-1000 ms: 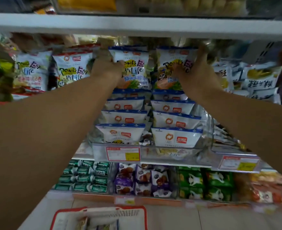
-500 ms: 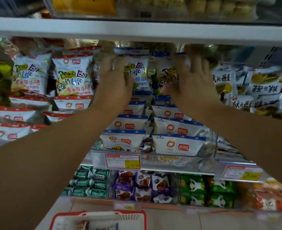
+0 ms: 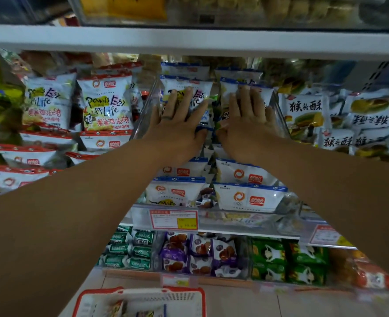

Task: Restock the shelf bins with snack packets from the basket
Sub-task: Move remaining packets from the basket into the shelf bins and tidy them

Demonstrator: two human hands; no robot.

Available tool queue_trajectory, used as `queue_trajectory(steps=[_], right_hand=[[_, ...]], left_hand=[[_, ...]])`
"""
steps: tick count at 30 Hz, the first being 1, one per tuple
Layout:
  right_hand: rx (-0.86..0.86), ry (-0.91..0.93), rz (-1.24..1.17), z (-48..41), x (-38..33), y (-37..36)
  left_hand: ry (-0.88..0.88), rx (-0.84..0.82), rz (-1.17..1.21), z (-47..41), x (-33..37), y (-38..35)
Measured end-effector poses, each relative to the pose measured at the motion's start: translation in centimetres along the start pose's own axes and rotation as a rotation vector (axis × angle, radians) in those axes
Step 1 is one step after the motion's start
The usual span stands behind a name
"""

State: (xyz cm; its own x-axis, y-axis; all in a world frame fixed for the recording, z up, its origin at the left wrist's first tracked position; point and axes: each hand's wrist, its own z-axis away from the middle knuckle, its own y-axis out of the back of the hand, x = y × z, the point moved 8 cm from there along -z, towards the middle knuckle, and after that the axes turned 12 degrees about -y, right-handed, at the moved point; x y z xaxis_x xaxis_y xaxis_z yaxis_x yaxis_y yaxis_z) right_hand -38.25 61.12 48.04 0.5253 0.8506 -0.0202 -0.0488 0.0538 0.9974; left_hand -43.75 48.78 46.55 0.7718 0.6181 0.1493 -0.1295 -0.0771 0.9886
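Observation:
A clear shelf bin (image 3: 290,203) holds two rows of white snack packets with blue tops (image 3: 248,196). My left hand (image 3: 177,124) lies flat, fingers spread, against the upright packet at the back of the left row (image 3: 198,90). My right hand (image 3: 248,124) presses flat on the back packet of the right row (image 3: 229,90). Neither hand grips anything. The red and white basket (image 3: 143,300) sits on the floor below, with a few packets inside.
A bin of red-topped packets (image 3: 106,106) stands to the left, and packets with black lettering (image 3: 307,113) to the right. A white shelf board (image 3: 189,40) runs just above the hands. Lower bins hold green, purple and orange snacks.
Both hands have gone from curled around the back packets to flat, with fingers spread against them. The view has tilted up slightly.

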Motion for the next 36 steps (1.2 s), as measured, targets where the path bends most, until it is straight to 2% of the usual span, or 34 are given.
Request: queue_trajectory(steps=[2,4,7,9,12,15,19,24,27,31,36], right_hand=[[-0.003,0.01,-0.022,0.2,0.0,0.7],[0.055,0.064,-0.04,1.2,-0.2,1.8],[0.174,0.212,-0.131,4.6,-1.1,3.9],[0.216,0.356,-0.294,8.4,-2.4,4.9],[0.117,0.539,-0.512,15.1,-4.5,4.3],[-0.072,0.638,-0.55,21.2,-7.5,1.2],[-0.378,0.697,-0.412,26.4,-11.1,-6.0],[-0.581,0.74,-0.248,30.2,-15.4,-14.4],[-0.666,0.707,-0.167,31.5,-16.7,-19.2],[-0.731,0.629,-0.051,32.3,-17.9,-25.6],[-0.822,0.504,0.029,33.0,-19.0,-34.0]], left_hand=[[0.008,0.009,0.013,0.4,0.2,0.6],[0.003,0.097,0.034,1.4,0.9,1.8],[-0.033,0.349,0.136,4.6,2.6,4.5],[-0.04,0.505,0.264,8.2,3.5,6.2],[0.03,0.629,0.364,15.1,3.8,7.0],[0.172,0.694,0.359,22.7,2.7,5.3],[0.44,0.61,0.38,31.1,1.1,-0.6],[0.787,0.353,0.474,40.4,0.1,-9.6],[0.928,0.236,0.494,45.1,-0.6,-14.1],[1.124,0.188,0.601,50.9,-2.3,-19.4],[1.208,0.156,0.666,54.8,-4.1,-25.7]])
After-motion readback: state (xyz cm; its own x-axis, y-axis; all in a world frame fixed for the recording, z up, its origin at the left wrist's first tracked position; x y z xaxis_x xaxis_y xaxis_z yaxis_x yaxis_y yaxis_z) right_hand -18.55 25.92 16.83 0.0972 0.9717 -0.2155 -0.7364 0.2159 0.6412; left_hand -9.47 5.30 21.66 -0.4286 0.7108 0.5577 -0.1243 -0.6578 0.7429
